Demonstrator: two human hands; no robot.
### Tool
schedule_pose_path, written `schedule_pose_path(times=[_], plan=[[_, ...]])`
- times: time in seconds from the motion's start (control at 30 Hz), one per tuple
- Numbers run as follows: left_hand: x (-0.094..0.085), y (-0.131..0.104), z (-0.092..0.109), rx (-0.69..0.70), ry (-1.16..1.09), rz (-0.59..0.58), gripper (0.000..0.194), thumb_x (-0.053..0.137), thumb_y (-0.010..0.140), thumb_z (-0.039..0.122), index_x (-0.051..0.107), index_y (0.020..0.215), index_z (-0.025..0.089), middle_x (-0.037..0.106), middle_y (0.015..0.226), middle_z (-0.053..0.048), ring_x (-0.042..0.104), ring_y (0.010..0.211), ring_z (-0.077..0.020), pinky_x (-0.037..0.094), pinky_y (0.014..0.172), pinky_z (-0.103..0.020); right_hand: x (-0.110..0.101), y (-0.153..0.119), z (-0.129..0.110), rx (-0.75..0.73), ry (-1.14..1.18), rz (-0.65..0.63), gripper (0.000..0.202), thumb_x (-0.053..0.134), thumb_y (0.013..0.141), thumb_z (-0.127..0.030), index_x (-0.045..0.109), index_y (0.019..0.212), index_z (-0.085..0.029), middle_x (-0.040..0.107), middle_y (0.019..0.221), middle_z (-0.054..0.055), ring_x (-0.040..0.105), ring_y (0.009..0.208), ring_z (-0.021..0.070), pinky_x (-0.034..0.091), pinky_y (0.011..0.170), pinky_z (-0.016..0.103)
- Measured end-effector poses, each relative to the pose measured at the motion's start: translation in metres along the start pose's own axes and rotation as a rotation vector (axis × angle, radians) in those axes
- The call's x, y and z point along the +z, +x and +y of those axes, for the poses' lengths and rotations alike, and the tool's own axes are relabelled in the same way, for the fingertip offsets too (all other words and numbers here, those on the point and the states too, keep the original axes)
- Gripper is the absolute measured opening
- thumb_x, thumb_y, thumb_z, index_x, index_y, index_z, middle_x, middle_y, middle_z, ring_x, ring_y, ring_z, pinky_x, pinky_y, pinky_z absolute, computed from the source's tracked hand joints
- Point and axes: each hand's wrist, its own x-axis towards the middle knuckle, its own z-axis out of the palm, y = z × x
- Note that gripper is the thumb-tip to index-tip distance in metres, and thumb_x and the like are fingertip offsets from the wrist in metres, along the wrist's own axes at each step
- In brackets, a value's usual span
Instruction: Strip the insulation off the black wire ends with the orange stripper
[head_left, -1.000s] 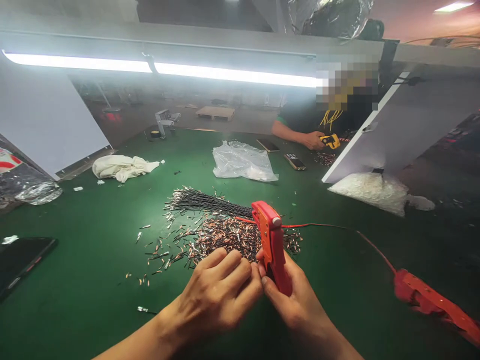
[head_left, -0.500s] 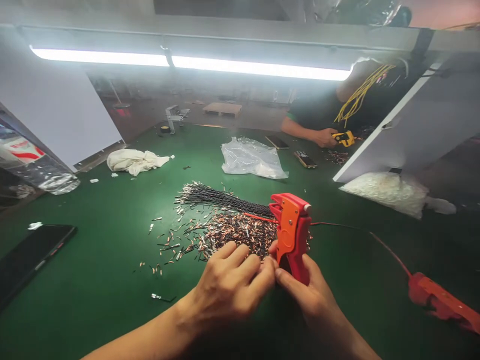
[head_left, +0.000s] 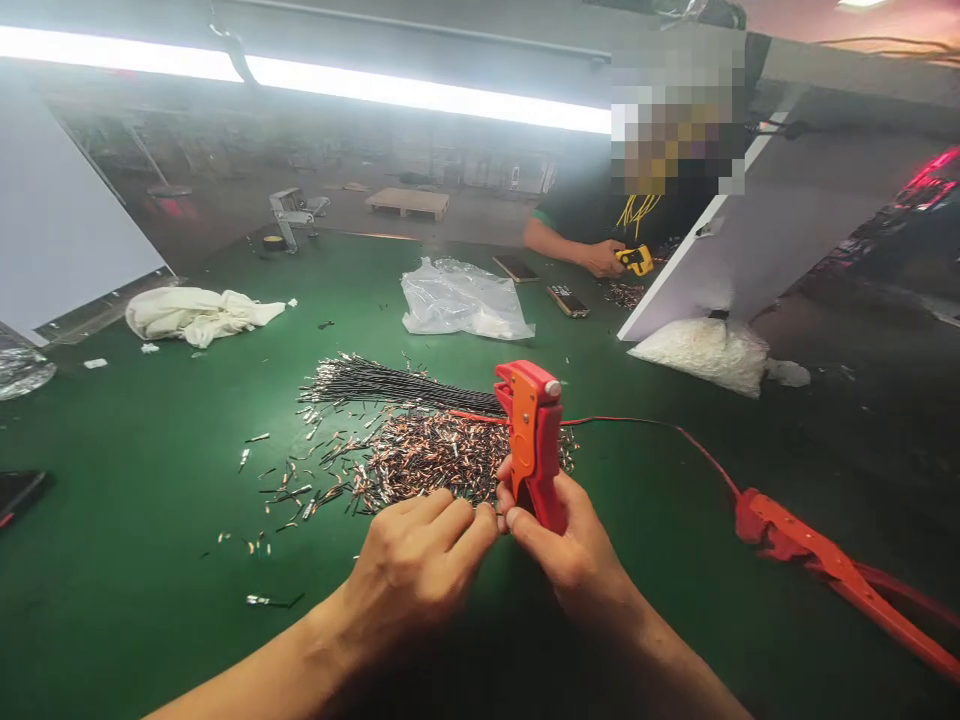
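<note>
My right hand (head_left: 581, 545) is wrapped round the handles of a red and orange wire stripper (head_left: 534, 425), which stands upright with its jaws at the top. Close beside its thumb, my left hand (head_left: 420, 550) is closed with thumb and forefinger pinched. What the left fingers hold, if anything, is too small and too hidden to name. Just beyond both hands lies a heap of short black and copper wire scraps (head_left: 431, 460). Behind the heap stretches a bundle of black wires (head_left: 390, 382) with metal terminals at its left end.
A second red-orange wire stripper (head_left: 832, 565) lies right, a red cord (head_left: 637, 421) running towards it. Farther back are a clear plastic bag (head_left: 465, 300), a white cloth (head_left: 199, 315), two phones and a filled bag (head_left: 705, 352). Across the table, a person's hand (head_left: 604, 258) holds a yellow tool.
The view has turned to the right, so everything sits farther left and more of the second stripper shows. My right hand still grips the stripper, and my left stays pinched beside it.
</note>
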Motion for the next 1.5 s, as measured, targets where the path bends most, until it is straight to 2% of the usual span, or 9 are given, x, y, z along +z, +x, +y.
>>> schedule_pose_path(times=[0.2, 0.47, 0.7, 0.83, 0.93, 1.03, 1.13, 1.3, 1.5], plan=[[-0.003, -0.003, 0.007, 0.003, 0.034, -0.028, 0.018, 0.042, 0.094, 0.013, 0.059, 0.088, 0.014, 0.052, 0.057, 0.002, 0.046, 0.050, -0.0128, 0.032, 0.047, -0.029, -0.005, -0.004, 0.007, -0.046, -0.175, -0.061, 0.019, 0.060, 0.075, -0.023, 0.053, 0.092, -0.020, 0.052, 0.074, -0.001, 0.052, 0.067, 0.0158, 0.044, 0.062, 0.027], [0.000, -0.004, 0.011, -0.004, 0.047, -0.070, 0.021, 0.036, 0.091, 0.008, 0.053, 0.081, 0.015, 0.052, 0.055, 0.003, 0.046, 0.041, -0.0117, 0.033, 0.038, -0.028, -0.013, -0.004, 0.030, -0.143, -0.500, -0.093, 0.015, 0.056, 0.081, -0.031, 0.047, 0.090, -0.025, 0.059, 0.080, 0.001, 0.056, 0.062, 0.0182, 0.042, 0.054, 0.028], [0.002, -0.005, 0.009, -0.008, -0.043, -0.149, 0.024, 0.032, 0.090, 0.005, 0.046, 0.075, 0.018, 0.051, 0.054, 0.004, 0.044, 0.038, -0.0111, 0.031, 0.035, -0.027, -0.006, -0.001, 0.024, -0.276, -0.786, -0.020, 0.014, 0.049, 0.076, -0.021, 0.046, 0.089, -0.025, 0.052, 0.064, -0.002, 0.045, 0.053, 0.0180, 0.037, 0.050, 0.029], [0.002, -0.005, 0.010, -0.053, -0.113, -0.128, 0.025, 0.032, 0.089, 0.003, 0.045, 0.074, 0.019, 0.052, 0.054, 0.004, 0.043, 0.037, -0.0105, 0.029, 0.035, -0.027, -0.003, 0.002, 0.018, -0.347, -0.869, 0.010, 0.019, 0.048, 0.073, -0.017, 0.046, 0.092, -0.023, 0.053, 0.066, -0.001, 0.047, 0.053, 0.0182, 0.038, 0.052, 0.030], [-0.001, -0.005, 0.009, -0.070, -0.117, -0.067, 0.025, 0.033, 0.090, 0.003, 0.047, 0.075, 0.018, 0.050, 0.052, 0.005, 0.040, 0.037, -0.0096, 0.024, 0.037, -0.028, -0.009, 0.005, 0.016, -0.377, -0.929, 0.078, 0.021, 0.050, 0.072, -0.017, 0.046, 0.092, -0.022, 0.053, 0.068, 0.001, 0.049, 0.057, 0.0197, 0.038, 0.056, 0.032], [-0.007, -0.003, 0.006, -0.164, -0.060, 0.067, 0.021, 0.044, 0.089, 0.004, 0.049, 0.074, 0.018, 0.049, 0.051, 0.005, 0.040, 0.041, -0.0097, 0.024, 0.042, -0.028, -0.019, 0.009, 0.014, -0.249, -0.790, 0.148, 0.020, 0.050, 0.071, -0.016, 0.047, 0.090, -0.022, 0.051, 0.069, -0.001, 0.049, 0.059, 0.0187, 0.038, 0.057, 0.032], [-0.011, 0.002, 0.002, -0.226, 0.014, 0.156, 0.012, 0.056, 0.086, 0.006, 0.057, 0.081, 0.017, 0.053, 0.054, 0.005, 0.043, 0.049, -0.0112, 0.029, 0.049, -0.027, -0.023, 0.013, 0.010, -0.145, -0.415, 0.124, 0.016, 0.053, 0.076, -0.021, 0.050, 0.092, -0.022, 0.054, 0.079, 0.001, 0.054, 0.070, 0.0184, 0.044, 0.065, 0.032], [-0.007, 0.005, -0.003, -0.222, -0.016, 0.116, 0.014, 0.056, 0.085, 0.004, 0.062, 0.085, 0.016, 0.061, 0.063, 0.001, 0.047, 0.062, -0.0141, 0.035, 0.060, -0.028, -0.019, 0.016, 0.007, -0.038, 0.046, 0.138, 0.021, 0.063, 0.075, -0.027, 0.053, 0.093, -0.022, 0.054, 0.079, -0.002, 0.054, 0.070, 0.0159, 0.044, 0.069, 0.031], [-0.003, 0.005, -0.002, -0.220, -0.050, 0.101, 0.013, 0.059, 0.084, 0.003, 0.061, 0.085, 0.016, 0.065, 0.074, -0.002, 0.051, 0.070, -0.0151, 0.039, 0.067, -0.029, -0.017, 0.020, 0.011, 0.009, 0.186, 0.161, 0.026, 0.069, 0.070, -0.022, 0.053, 0.091, -0.021, 0.054, 0.079, -0.003, 0.052, 0.071, 0.0146, 0.043, 0.073, 0.031]])
